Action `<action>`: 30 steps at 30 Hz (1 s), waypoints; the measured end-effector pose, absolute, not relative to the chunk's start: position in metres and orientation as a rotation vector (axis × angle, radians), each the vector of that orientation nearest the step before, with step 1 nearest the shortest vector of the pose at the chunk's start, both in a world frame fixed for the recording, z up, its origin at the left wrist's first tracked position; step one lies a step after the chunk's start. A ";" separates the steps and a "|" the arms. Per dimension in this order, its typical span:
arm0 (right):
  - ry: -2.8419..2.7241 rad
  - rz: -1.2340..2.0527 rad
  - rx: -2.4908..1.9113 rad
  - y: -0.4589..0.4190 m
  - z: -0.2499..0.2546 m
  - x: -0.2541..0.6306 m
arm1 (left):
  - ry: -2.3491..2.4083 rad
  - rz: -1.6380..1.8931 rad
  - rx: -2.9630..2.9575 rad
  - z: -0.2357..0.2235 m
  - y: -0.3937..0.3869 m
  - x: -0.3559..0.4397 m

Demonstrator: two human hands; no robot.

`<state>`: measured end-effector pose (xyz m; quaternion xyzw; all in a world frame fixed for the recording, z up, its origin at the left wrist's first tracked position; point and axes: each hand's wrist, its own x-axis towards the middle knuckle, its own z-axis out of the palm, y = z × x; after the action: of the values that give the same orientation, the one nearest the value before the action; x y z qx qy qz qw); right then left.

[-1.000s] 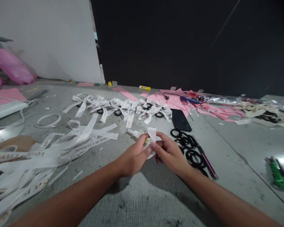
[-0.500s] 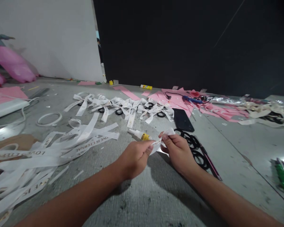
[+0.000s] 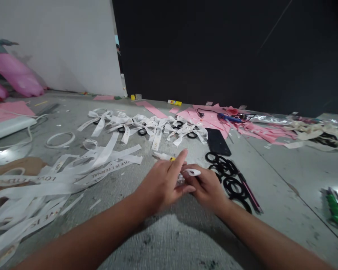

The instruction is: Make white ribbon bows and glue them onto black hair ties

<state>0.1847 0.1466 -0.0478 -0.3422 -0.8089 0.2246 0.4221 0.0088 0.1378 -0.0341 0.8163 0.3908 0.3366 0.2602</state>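
Observation:
Both hands meet low over the grey floor, pinching one short piece of white ribbon (image 3: 192,172). My left hand (image 3: 163,183) grips its near end, index finger stretched forward. My right hand (image 3: 205,185) holds the other end, folded over. Just beyond my left fingers lies a small glue tube (image 3: 163,156) with a yellow label. Black rings (image 3: 227,176) lie in a heap right of my right hand.
A row of finished white ribbon bows (image 3: 146,127) lies ahead, a black phone (image 3: 217,141) to their right. Loose printed ribbon strips (image 3: 56,176) spread at the left. Pink paper scraps (image 3: 242,127) and cables lie far right, a green tool (image 3: 336,210) at the right edge.
The hands have pulled the ribbon slightly nearer and folded it smaller. My left index finger has lifted and points forward over the glue tube.

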 end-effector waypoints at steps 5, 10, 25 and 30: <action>-2.023 0.608 -0.876 0.147 -0.045 0.185 | 1.010 0.820 1.839 -0.041 0.139 0.011; -1.979 0.561 -0.960 0.152 -0.044 0.186 | 1.090 0.670 2.056 -0.039 0.142 0.008; -1.596 1.193 -0.934 0.156 -0.046 0.188 | 1.084 0.858 1.778 -0.044 0.146 0.005; -1.433 1.319 -0.898 0.155 -0.050 0.180 | 1.067 0.985 1.486 -0.055 0.152 0.005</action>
<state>0.1804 0.1555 -0.0502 -0.3677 -0.5868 0.5402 0.4782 0.0049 0.1522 -0.0547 0.6164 0.4425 0.4084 0.5074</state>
